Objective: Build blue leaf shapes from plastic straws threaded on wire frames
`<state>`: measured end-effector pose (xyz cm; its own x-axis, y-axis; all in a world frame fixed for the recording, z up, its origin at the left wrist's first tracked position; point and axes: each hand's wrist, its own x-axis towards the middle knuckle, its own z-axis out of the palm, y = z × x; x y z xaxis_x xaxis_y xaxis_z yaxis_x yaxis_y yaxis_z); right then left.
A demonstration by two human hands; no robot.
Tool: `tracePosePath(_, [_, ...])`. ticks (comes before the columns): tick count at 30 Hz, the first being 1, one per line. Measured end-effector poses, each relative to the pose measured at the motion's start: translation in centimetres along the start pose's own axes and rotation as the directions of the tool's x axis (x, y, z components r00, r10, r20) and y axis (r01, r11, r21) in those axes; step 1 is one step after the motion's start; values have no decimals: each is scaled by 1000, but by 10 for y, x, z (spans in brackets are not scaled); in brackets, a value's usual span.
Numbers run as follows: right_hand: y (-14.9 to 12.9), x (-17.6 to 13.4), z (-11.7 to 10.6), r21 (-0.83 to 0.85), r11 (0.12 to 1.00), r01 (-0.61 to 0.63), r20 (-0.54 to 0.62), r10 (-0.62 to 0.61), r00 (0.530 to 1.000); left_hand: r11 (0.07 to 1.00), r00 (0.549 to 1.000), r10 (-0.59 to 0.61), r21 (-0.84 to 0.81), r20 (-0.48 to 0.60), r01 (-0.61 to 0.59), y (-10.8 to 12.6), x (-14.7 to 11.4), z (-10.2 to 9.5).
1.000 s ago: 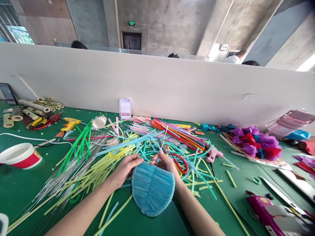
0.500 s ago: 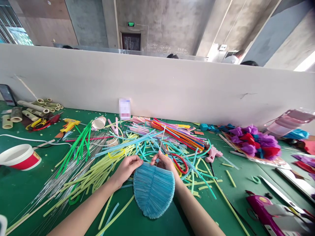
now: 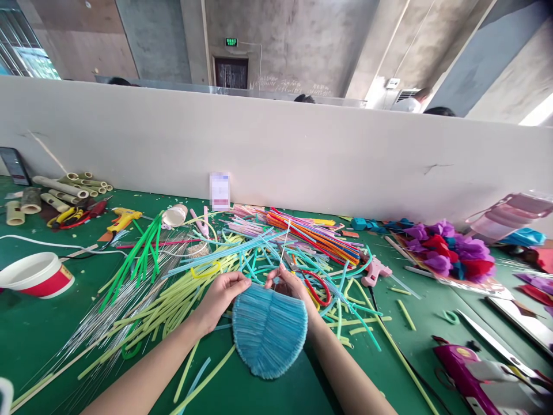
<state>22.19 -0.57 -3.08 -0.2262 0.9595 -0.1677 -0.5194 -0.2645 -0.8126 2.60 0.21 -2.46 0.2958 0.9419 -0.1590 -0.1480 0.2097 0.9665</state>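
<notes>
Toward the tabletop's (image 3: 30,328) near edge, the left hand (image 3: 219,301) pinches a blue chenille leaf (image 3: 270,334) by its upper left; the right hand (image 3: 294,289) clamps a thin wire (image 3: 286,242) above.

Two hands (image 3: 221,297) (image 3: 298,290), one blue leaf-shaped piece (image 3: 269,331) counted
One yellow glue gun (image 3: 124,218), one pink glue gun (image 3: 375,270), one paper cup (image 3: 45,282) and one exit sign (image 3: 231,42) are seen.

The small green sign (image 3: 231,42) above the dark door (image 3: 232,74) reads EXIT, beneath a row of characters (image 3: 231,40) too small to make out. Pale handwriting (image 3: 296,87) on the grey wall (image 3: 285,46) is illegible, and the upright pale panel (image 3: 220,191) is blurred over.
</notes>
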Motion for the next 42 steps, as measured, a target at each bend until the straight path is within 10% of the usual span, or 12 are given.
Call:
tracePosePath(16, [-1,0,3,-303,946,115,-159,-170,973,970,899,150,-118,-411,-215,-2,10,-13])
tracePosePath(27, [4,-2,5,-629,740,238,-109,-387,916,963,846,239,5,-476,-270,1,8,-10])
tracePosePath(42, [3,-3,4,-684,687,244,-122,-437,891,964,860,263,93,-436,-248,-2,8,-11])
